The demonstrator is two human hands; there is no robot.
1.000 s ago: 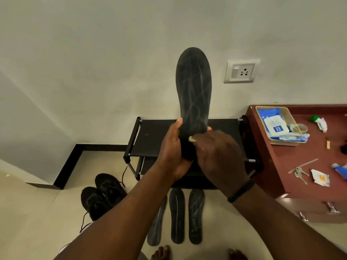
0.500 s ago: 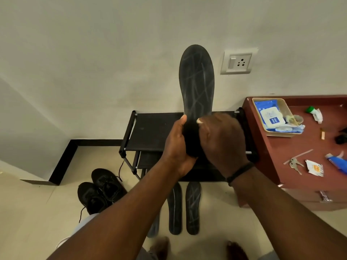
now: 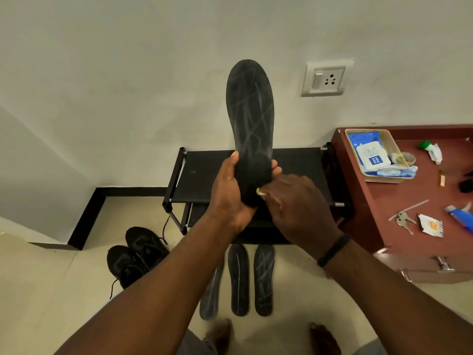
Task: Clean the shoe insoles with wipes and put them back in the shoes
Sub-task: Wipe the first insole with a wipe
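I hold a black insole [image 3: 250, 111] upright in front of the wall, its face streaked with pale marks. My left hand [image 3: 230, 190] grips its lower part, thumb on one edge and fingertips on the other. My right hand [image 3: 299, 208] is at the heel, thumb on the front face and fingers curled behind; no wipe shows in it. Three more insoles [image 3: 239, 280] lie side by side on the floor below. A pair of black laced shoes [image 3: 138, 252] sits on the floor to the left. A pack of wipes [image 3: 371, 157] lies in a beige tray [image 3: 384, 176].
A low black shoe rack [image 3: 204, 172] stands against the wall behind the insole. To the right is a red-brown cabinet [image 3: 409, 201] carrying the tray, keys [image 3: 403, 220], a torn sachet [image 3: 431, 225] and a blue tube [image 3: 460, 217]. My bare feet are at the bottom edge.
My right hand slid up the lower part of the insole, then back down to the heel. My left hand keeps its grip and the insole stays upright.
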